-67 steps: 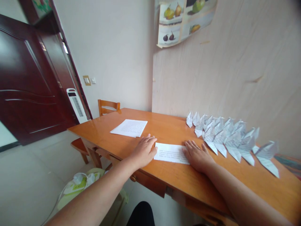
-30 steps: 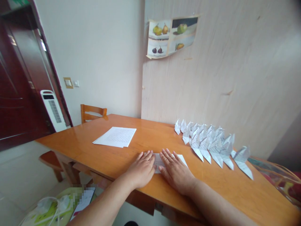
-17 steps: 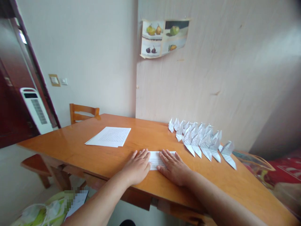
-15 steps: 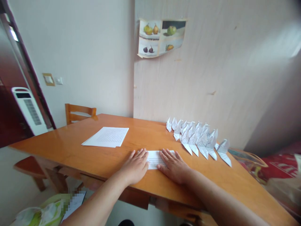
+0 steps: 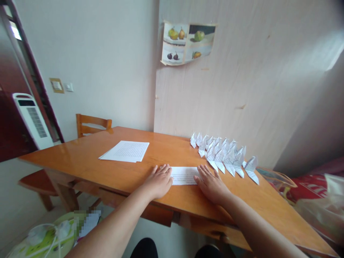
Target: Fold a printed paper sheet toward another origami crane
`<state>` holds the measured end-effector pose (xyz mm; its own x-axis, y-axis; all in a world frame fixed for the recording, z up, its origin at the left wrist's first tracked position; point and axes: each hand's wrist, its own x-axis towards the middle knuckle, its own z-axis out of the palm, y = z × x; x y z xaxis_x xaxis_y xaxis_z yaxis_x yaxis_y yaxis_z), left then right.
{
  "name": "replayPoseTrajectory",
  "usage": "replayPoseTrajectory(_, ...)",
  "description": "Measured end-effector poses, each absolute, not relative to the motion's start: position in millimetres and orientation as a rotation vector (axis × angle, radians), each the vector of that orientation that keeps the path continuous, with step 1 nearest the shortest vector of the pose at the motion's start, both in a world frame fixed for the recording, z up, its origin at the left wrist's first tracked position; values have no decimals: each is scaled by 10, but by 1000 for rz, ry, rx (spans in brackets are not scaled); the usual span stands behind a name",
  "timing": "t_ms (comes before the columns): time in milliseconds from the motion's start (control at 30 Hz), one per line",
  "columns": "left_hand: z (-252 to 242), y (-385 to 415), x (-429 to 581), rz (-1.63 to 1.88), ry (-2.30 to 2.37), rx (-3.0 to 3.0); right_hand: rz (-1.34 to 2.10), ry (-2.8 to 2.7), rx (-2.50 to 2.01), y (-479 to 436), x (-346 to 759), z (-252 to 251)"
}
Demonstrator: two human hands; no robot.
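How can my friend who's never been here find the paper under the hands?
Find the big orange-brown wooden table. Near its front edge, the left hand and right hand rest on the two ends of the printed paper. It's a flat, narrow strip, unlike the bigger stack of sheets to its left and the upright folded paper shapes to its right.

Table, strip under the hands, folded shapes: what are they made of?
Table: likely wood, orange-brown with a varnish-like sheen; solid or veneer, can't tell.
Strip: paper, matte white, with rows of print.
Folded shapes: probably similar paper; sharp folds and lines of dark marks show.
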<state>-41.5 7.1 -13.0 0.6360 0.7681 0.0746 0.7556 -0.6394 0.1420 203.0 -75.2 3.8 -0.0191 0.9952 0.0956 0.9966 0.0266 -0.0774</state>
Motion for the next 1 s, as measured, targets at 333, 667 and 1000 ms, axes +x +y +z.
replayPoseTrajectory(333,-100,65,-439,204,1263,2763,76,-2415,-1727,-1024,1125,88)
replayPoseTrajectory(667,-97,105,-428,187,1277,2755,38,-2370,-1779,-1163,1251,77)
replayPoseTrajectory(1000,-11,42,-426,145,1291,2734,-46,-2321,-1866,-1297,1526,68)
